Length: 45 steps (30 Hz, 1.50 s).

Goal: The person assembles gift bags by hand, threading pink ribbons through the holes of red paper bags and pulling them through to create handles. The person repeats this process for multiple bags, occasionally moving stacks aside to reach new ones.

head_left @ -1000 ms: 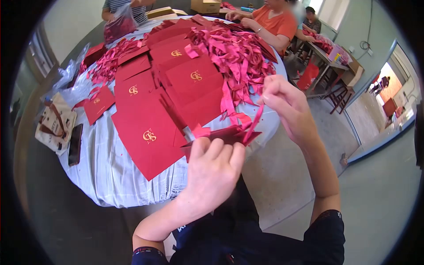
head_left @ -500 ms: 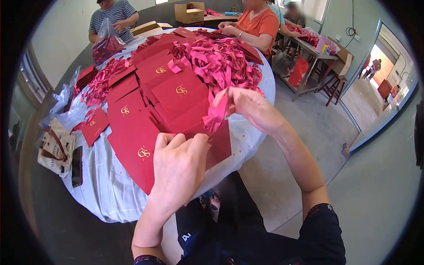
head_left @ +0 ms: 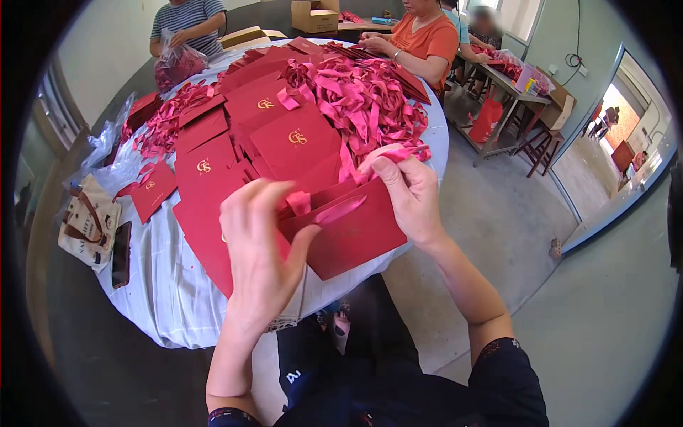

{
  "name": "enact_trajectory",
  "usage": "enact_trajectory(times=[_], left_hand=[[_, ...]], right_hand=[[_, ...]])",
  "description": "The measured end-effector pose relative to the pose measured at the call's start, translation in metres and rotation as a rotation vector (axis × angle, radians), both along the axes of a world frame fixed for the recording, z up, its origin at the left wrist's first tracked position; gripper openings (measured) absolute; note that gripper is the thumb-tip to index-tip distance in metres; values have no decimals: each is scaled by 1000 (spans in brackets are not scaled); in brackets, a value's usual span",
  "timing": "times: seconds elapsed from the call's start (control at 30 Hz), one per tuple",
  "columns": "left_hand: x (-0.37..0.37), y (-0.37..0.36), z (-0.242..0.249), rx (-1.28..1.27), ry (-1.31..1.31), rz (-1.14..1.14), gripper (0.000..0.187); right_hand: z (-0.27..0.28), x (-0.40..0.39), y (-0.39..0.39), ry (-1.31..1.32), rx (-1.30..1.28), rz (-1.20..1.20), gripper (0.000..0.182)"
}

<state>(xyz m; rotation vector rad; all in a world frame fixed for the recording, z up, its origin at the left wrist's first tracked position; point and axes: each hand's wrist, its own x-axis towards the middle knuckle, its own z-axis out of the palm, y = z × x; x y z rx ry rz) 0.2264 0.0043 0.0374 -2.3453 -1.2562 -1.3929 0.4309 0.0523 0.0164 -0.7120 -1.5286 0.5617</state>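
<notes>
My right hand (head_left: 410, 188) is closed on a pink ribbon (head_left: 395, 155) above the right end of a red paper bag (head_left: 359, 238). The bag lies at the table's near edge, its opening toward the top, with a ribbon strip across its front. At the bag's left end, my left hand (head_left: 260, 245) has its thumb and fingers apart, slightly blurred, with nothing seen between them. Behind both hands lie stacked red bags with gold lettering (head_left: 295, 139) and a large heap of pink ribbons (head_left: 363, 92).
The round table (head_left: 160, 285) has a white cover. On its left are a phone (head_left: 122, 255), a cloth bag (head_left: 90, 224) and clear plastic (head_left: 107, 146). A person in orange (head_left: 427, 39) and one in stripes (head_left: 188, 21) work across the table. A side table (head_left: 491, 78) stands right.
My left hand has opened and moved slightly left, off the bag's edge. My right hand has drawn the ribbon rightward, and the bag's front now shows between my hands.
</notes>
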Motion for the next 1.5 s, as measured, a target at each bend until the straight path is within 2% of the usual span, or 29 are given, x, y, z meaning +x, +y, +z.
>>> enact_trajectory(times=[0.03,0.1,0.13,0.2,0.23,0.3,0.33,0.37,0.43,0.5,0.6,0.7,0.73,0.77,0.8,0.83,0.93,0.97,1.03,1.07,1.1,1.17,1.2,1.23,1.3,1.33,1.4,1.43,1.5], left_hand=[[-7,2,-13,-47,-107,31,52],[-14,-2,-29,-393,-319,66,40],[-19,-2,-31,-396,-320,74,40],[-25,-1,-33,-989,-610,-194,39],[-24,0,-38,-989,-619,-187,39],[-23,1,-49,-1179,-957,-405,41],[-27,5,-48,-1273,-1003,-453,44],[-29,5,-51,-1271,-1014,-440,44],[-29,4,-63,-1305,-1194,-596,43],[-30,-1,-76,-1349,-1232,-573,47],[-33,-7,-80,-1450,-1212,-483,50],[-34,-8,-78,-1436,-1181,-555,49],[-32,-9,-73,-1433,-1180,-556,49],[-29,-13,-66,-1320,-1118,-570,50],[-27,-15,-59,-1207,-1057,-582,50],[-27,-16,-52,-1208,-1058,-584,50],[-29,-15,-31,-1003,-942,-632,45],[-29,-8,-34,-929,-879,-610,49],[-30,4,-37,-1077,-989,-511,55],[-32,12,-46,-1158,-999,-368,61],[-36,17,-57,-1154,-999,-369,61],[-43,23,-72,-1047,-809,-355,45],[-42,23,-77,-1026,-822,-376,59],[-40,20,-80,-1032,-824,-370,59],[-35,13,-78,-944,-795,-331,75],[-37,16,-83,-926,-690,-287,88],[-37,16,-82,-939,-690,-271,85],[-36,15,-82,-957,-687,-261,83],[-33,17,-85,-950,-687,-242,83]], right_hand=[[-1,0,0,0,2,7,24],[-4,-1,0,1,-52,-113,26],[-11,-2,5,34,-104,-143,29],[-16,-8,7,27,-140,-147,28],[-19,-12,8,19,-171,-154,27],[-34,-20,10,-10,-166,-136,26],[-41,-23,8,-26,-235,-65,25],[-47,-24,8,-42,-304,5,24],[-60,-17,9,-28,-402,97,22],[-73,-10,9,-41,-623,230,22],[-79,-10,3,4,-734,261,18],[-73,-11,1,141,-861,371,20],[-66,-13,-1,230,-763,411,19],[-59,-15,-4,317,-663,448,19],[-51,-16,-7,336,-595,461,18],[-42,-16,-10,335,-596,460,18],[-20,-17,-10,290,-225,389,15],[-19,-16,-7,292,-227,385,15],[-17,-13,3,233,-401,339,14],[-34,-14,16,213,-453,303,17],[-52,-11,24,212,-450,305,17],[-78,-8,37,-1,-510,143,22],[-85,-8,41,63,-481,188,22],[-91,-5,41,65,-488,191,22],[-75,-7,33,-259,-460,-170,22],[-67,-8,29,-261,-461,-164,22],[-50,-12,21,-666,17,-753,24],[-44,-15,17,-667,18,-748,24],[-41,-21,7,-582,142,-407,24]])
